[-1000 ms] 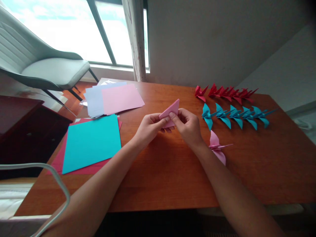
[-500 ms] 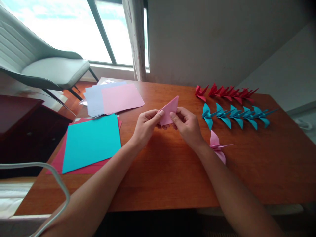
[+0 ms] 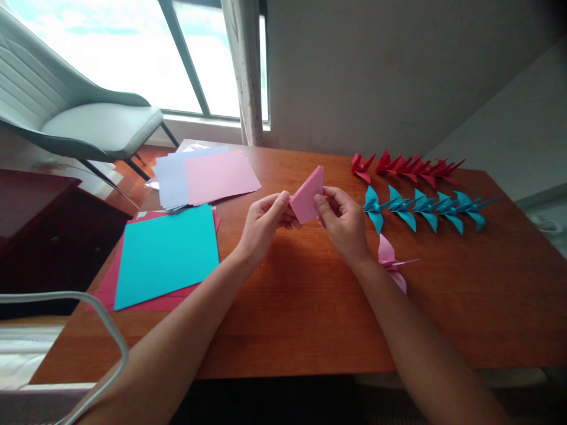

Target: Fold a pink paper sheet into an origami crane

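Above the middle of the table, both hands hold a small folded piece of pink paper point(image 3: 309, 198) in layers, tilted with one corner pointing up. My left hand point(image 3: 266, 224) pinches its left corner between thumb and fingers. My right hand point(image 3: 343, 221) grips the right side, thumb on the front face, other fingers behind and partly hidden. A finished pink paper crane point(image 3: 390, 262) rests beside my right forearm, which covers part of it.
Several blue paper cranes point(image 3: 420, 206) and several red ones point(image 3: 410, 165) stand in rows at the right. On the left lie blue paper point(image 3: 168, 254) over red sheets point(image 3: 104, 289), with pink point(image 3: 221, 177) and pale sheets point(image 3: 170, 180) behind. A white cable point(image 3: 106, 324) curves near my left arm.
The folded pink paper has turned and shifted slightly right and up, and its layered edge now shows. My left thumb has slid from its face to the left corner.
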Demonstrator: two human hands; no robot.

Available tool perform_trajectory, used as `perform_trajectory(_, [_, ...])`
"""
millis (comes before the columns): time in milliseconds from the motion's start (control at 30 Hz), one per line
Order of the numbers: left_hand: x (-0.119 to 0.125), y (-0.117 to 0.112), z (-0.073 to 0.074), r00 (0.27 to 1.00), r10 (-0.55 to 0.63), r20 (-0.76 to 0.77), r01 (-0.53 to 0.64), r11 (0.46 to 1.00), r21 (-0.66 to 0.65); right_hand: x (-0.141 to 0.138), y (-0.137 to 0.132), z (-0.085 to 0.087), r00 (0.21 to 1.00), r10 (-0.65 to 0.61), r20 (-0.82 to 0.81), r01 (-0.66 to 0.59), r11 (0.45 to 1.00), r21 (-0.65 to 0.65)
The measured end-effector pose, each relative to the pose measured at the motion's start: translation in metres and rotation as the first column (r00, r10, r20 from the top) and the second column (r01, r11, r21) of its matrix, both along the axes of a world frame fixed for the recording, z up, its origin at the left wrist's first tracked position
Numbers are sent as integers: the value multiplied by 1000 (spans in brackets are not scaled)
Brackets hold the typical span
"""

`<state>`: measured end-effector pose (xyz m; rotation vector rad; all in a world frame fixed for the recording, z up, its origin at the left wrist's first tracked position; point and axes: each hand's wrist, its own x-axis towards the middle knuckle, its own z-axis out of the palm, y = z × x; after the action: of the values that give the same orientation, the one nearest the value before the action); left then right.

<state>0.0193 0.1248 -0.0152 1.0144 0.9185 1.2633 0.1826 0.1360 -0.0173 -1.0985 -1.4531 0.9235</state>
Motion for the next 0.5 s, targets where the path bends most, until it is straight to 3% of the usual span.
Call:
perform_trajectory(133, [1, -1, 0, 997, -52, 53, 53, 999, -12, 1, -1, 1, 992, -49, 115, 41, 997, 65])
perform_trajectory(267, [1, -2, 1, 991, -133, -34, 134, 991, 12, 1, -1, 0, 982, -76, 173, 57, 992, 113])
perform_trajectory(500, [3, -1, -1, 989, -148, 19, 148, 989, 18, 1, -1, 0, 963, -131, 234, 91, 980, 175])
